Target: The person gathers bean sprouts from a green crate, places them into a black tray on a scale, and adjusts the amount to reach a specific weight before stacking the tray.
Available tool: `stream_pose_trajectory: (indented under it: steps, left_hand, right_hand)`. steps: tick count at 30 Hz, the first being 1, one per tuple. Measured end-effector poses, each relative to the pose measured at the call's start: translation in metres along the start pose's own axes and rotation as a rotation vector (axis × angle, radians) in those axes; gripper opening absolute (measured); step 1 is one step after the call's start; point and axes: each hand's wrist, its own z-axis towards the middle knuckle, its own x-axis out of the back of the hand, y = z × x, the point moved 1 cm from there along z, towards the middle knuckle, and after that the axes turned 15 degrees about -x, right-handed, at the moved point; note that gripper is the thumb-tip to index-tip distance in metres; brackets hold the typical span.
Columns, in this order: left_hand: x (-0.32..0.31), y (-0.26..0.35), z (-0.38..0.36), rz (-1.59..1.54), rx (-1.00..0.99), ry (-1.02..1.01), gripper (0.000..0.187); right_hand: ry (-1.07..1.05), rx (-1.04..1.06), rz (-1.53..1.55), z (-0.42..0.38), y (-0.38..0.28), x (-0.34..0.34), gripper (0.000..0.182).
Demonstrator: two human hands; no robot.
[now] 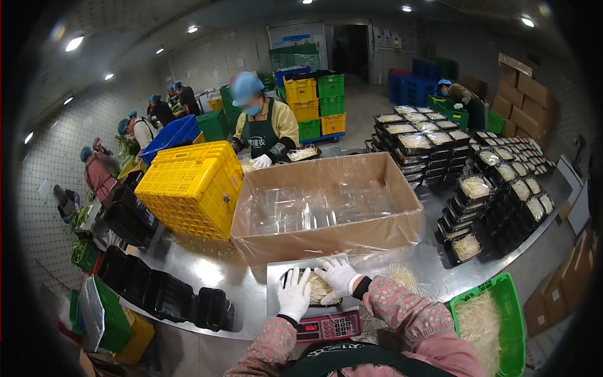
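Observation:
A black tray filled with pale, thin sprouts (319,288) rests on the metal plate of a scale (274,276), whose red keypad panel (329,327) faces me. My left hand (294,295), in a white glove, lies over the tray's left side with its fingers spread. My right hand (338,278), also gloved in white, reaches over the tray's upper right side, fingers apart and touching the sprouts. Loose sprouts (402,276) lie on the table to the right of the scale.
Beyond the scale stands a cardboard box (326,234) lined with plastic. A yellow crate (188,188) is left of it, empty black trays (166,295) nearer. Filled trays (414,141) are stacked right; a green basket of sprouts (520,314) sits lower right. A co-worker (264,129) stands opposite.

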Motion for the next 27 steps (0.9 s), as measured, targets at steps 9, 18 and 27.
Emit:
stream_pose_trajectory:
  steps: [9, 18, 27]
  left_hand:
    - [-0.017, 0.014, 0.004, 0.110, 0.113, 0.053, 0.044]
    - [-0.010, 0.019, 0.005, 0.112, 0.149, 0.003, 0.044]
    - [0.052, -0.011, 0.001, -0.667, 0.333, 0.365, 0.051]
  right_hand:
    - [0.161, -0.139, 0.019, 0.002, 0.049, -0.058, 0.015]
    - [0.221, -0.236, 0.564, -0.053, 0.097, 0.033, 0.018]
    - [0.274, -0.545, 1.132, -0.118, 0.199, 0.019, 0.012]
